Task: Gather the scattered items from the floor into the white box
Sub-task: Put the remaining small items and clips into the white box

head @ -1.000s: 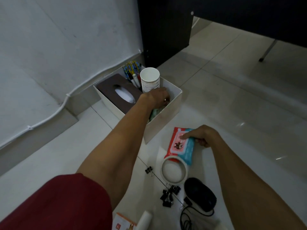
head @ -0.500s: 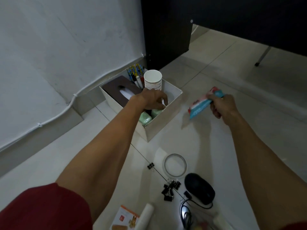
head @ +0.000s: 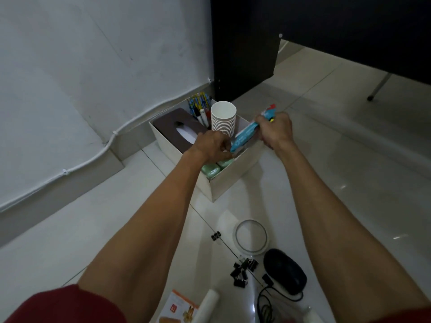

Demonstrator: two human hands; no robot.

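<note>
The white box (head: 229, 181) stands on the floor by the wall, holding a brown tissue box (head: 173, 127), a stack of paper cups (head: 223, 118), pens (head: 198, 104) and green bars (head: 211, 170). My right hand (head: 276, 130) grips a blue and red wipes pack (head: 247, 134), tilted over the box's right side. My left hand (head: 213, 145) is inside the box with curled fingers touching the pack's lower end. On the floor lie a tape roll (head: 250, 236), black binder clips (head: 243, 270), a black mouse (head: 284, 271) with cable, an orange packet (head: 178, 310) and a white roll (head: 207, 304).
A dark cabinet (head: 245, 54) stands right behind the box. The white wall (head: 93, 54) with a cable along its base runs on the left. A thin furniture leg (head: 377, 86) stands at the far right on the tiled floor.
My right hand lifted the wipes pack from the floor and carried it left over the box. My left hand stayed inside the box and now touches the pack's end.
</note>
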